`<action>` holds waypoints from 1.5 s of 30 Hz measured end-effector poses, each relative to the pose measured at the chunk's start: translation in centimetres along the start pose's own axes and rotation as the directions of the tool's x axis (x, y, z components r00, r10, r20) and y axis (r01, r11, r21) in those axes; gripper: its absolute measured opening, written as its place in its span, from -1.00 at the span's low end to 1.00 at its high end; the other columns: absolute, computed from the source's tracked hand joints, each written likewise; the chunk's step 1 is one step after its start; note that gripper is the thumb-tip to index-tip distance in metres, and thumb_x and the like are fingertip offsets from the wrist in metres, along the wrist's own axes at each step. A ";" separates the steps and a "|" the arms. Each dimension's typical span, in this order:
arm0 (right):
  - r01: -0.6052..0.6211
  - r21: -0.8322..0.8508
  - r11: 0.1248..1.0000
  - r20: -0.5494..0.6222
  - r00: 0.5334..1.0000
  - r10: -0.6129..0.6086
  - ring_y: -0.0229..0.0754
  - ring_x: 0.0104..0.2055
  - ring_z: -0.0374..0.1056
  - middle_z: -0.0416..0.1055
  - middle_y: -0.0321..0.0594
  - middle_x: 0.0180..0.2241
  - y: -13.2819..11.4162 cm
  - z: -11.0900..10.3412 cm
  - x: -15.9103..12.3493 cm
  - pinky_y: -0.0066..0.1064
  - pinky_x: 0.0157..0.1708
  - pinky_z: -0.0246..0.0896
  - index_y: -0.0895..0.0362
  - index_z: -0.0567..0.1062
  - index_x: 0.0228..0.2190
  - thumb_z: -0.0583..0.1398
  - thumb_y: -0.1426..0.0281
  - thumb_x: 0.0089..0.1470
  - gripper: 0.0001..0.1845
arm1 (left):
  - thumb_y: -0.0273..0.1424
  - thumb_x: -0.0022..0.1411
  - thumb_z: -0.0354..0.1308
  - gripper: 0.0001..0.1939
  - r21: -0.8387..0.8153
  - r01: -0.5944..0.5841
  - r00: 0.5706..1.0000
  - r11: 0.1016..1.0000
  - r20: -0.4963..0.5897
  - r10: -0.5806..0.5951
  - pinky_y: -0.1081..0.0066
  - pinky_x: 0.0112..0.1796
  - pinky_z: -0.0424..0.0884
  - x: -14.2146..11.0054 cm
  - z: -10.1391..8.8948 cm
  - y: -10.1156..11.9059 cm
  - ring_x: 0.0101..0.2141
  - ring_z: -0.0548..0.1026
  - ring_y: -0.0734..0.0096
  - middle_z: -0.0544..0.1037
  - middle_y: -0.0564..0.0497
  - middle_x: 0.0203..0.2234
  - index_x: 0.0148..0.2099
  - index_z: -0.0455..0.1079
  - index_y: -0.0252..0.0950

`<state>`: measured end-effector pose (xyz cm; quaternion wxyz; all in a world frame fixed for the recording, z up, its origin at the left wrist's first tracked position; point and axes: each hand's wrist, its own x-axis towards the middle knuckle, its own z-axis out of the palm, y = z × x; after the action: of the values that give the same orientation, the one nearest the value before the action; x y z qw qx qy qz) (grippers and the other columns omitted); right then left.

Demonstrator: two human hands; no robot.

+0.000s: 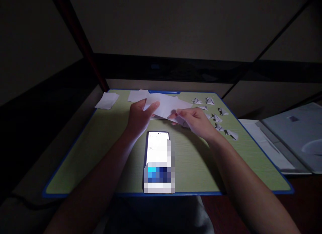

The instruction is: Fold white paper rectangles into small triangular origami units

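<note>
Both my hands hold one white sheet of paper [164,106] just above a green, blue-edged desk board [100,150]. My left hand [141,114] grips the sheet's left edge, thumb on top. My right hand [195,121] pinches its right lower edge. A lit phone [158,153] lies on the board right below my hands. Several small folded white paper pieces [216,118] sit on the board to the right of my right hand.
Loose white paper sheets [107,100] lie at the board's far left corner, and more [137,94] behind my left hand. A grey laptop-like object [297,136] and papers lie off the board to the right. The room is dark.
</note>
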<state>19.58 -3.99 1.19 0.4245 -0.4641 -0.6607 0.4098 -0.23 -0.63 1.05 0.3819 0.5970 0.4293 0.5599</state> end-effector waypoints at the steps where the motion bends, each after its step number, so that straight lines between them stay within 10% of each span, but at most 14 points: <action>1: -0.008 0.011 1.000 0.001 1.000 0.008 -0.33 -0.57 0.12 0.47 -0.28 -0.56 0.0 0.0 0.0 -0.40 -0.50 0.00 0.13 0.66 -0.44 0.18 0.08 0.16 -0.57 | -0.32 0.09 0.28 -0.83 0.000 0.000 1.000 1.000 0.003 0.000 0.45 -0.53 0.36 0.0 0.0 0.0 -0.56 0.44 0.46 0.52 0.03 -0.59 -0.45 0.47 -0.32; 10: -0.027 0.047 0.999 -0.023 0.999 0.028 -0.30 -0.53 0.27 0.50 -0.24 -0.55 0.1 -0.3 0.2 -0.40 -0.47 0.14 0.16 0.65 -0.49 0.24 0.09 0.10 -0.59 | -0.27 0.06 0.31 -0.79 -0.039 0.041 0.999 0.998 -0.033 -0.042 0.49 -0.53 0.41 0.3 -0.2 -0.1 -0.55 0.47 0.47 0.56 0.01 -0.55 -0.40 0.49 -0.33; 16: 0.014 0.087 0.996 -0.300 0.954 0.013 -0.26 -0.48 0.36 0.52 -0.21 -0.49 0.3 -1.0 0.8 -0.37 -0.41 0.28 0.14 0.60 -0.48 0.30 0.10 0.02 -0.66 | -0.29 0.04 0.31 -0.80 -0.128 0.063 0.981 0.990 -0.175 -0.085 0.51 -0.55 0.44 1.0 -0.7 -0.8 -0.50 0.51 0.46 0.59 0.00 -0.46 -0.33 0.51 -0.32; 22: 0.095 0.116 0.989 -0.340 0.939 -0.050 -0.27 -0.39 0.36 0.49 -0.23 -0.32 0.6 0.1 1.1 -0.40 -0.39 0.28 0.12 0.49 -0.26 0.40 0.14 -0.15 -0.55 | -0.28 0.06 0.31 -0.79 -0.039 0.072 0.994 0.997 -0.084 -0.075 0.46 -0.56 0.39 0.3 -0.4 -0.9 -0.57 0.47 0.44 0.53 0.03 -0.61 -0.47 0.44 -0.31; 30: 0.063 0.082 0.995 -0.430 0.902 -0.022 -0.32 -0.57 0.16 0.29 -0.36 -0.64 1.0 0.2 1.3 -0.41 -0.55 0.05 0.11 0.41 -0.59 0.34 0.21 -0.09 -0.71 | -0.25 0.08 0.29 -0.79 -0.115 0.159 0.987 0.981 0.022 -0.158 0.40 -0.49 0.46 0.3 -0.3 -0.9 -0.51 0.52 0.39 0.57 -0.02 -0.51 -0.39 0.45 -0.29; 36: 0.086 0.043 0.995 -0.448 0.892 -0.058 -0.30 -0.53 0.22 0.39 -0.31 -0.56 0.9 0.1 1.2 -0.41 -0.52 0.08 0.14 0.50 -0.52 0.33 0.29 -0.08 -0.82 | -0.41 0.09 0.21 -0.64 0.224 -0.152 0.967 0.963 -0.168 0.192 0.28 -0.10 0.46 0.6 -0.6 -0.7 -0.11 0.55 0.24 0.59 -0.12 -0.11 -0.02 0.41 -0.28; 40: 0.096 -0.028 0.995 -0.355 0.930 -0.100 -0.29 -0.50 0.25 0.42 -0.29 -0.53 0.8 0.4 0.8 -0.42 -0.50 0.11 0.15 0.54 -0.46 0.31 0.28 -0.04 -0.82 | -0.41 0.14 0.16 -0.54 0.576 -0.342 0.910 0.742 0.005 0.416 0.16 0.07 0.32 0.1 -0.7 -0.6 0.05 0.43 0.11 0.52 -0.14 0.05 0.12 0.38 -0.26; 45: 0.140 -0.087 0.986 -0.301 0.940 -0.160 -0.30 -0.50 0.25 0.41 -0.31 -0.53 0.5 0.7 0.4 -0.42 -0.48 0.14 0.15 0.53 -0.46 0.30 0.31 -0.01 -0.85 | -0.37 0.23 0.09 -0.61 0.683 -0.425 0.885 0.594 0.178 0.430 0.12 0.03 0.25 -0.5 -0.5 -0.2 -0.08 0.48 0.08 0.60 -0.13 -0.14 0.09 0.42 -0.28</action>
<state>18.97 -3.62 0.56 0.5370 -0.4837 -0.6329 0.2776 -0.78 -1.00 0.74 -0.0220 0.7799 0.4551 0.4292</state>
